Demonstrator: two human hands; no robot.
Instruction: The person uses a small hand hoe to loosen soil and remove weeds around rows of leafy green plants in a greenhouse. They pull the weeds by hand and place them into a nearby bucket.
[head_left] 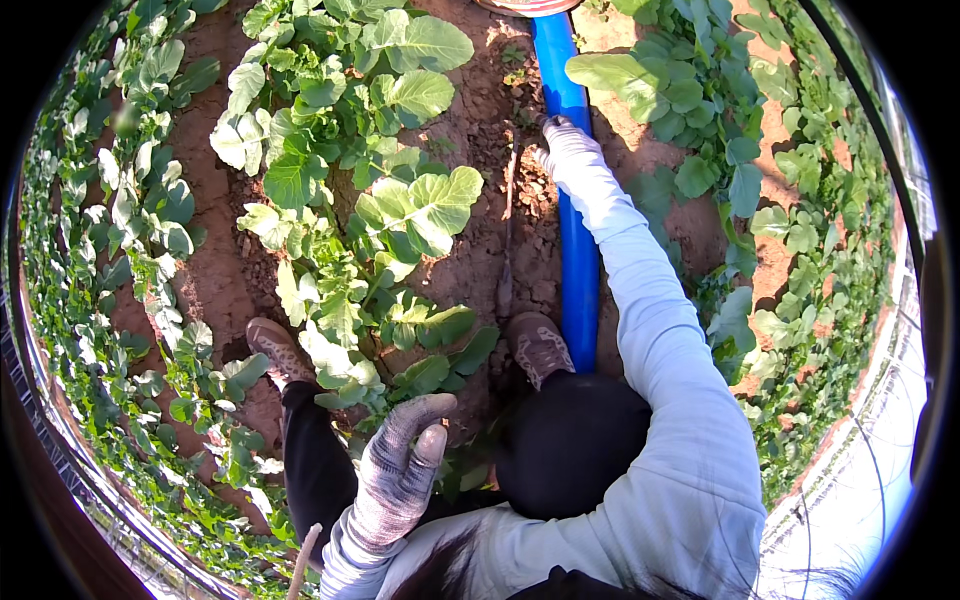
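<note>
The scene is being viewed from the person's head, through the left one of two fisheye cameras being worn side by side. The lens is being aimed steeply down, and the view is being shown upright and unmirrored. The left hand [396, 478] is being seen from close above, the right hand [572, 150] from farther off, while the outer plant rows [845, 180] are being bent along the round rim.

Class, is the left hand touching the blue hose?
Apart: the head view shows the left hand well left of the blue hose, with a brown shoe between.
</note>
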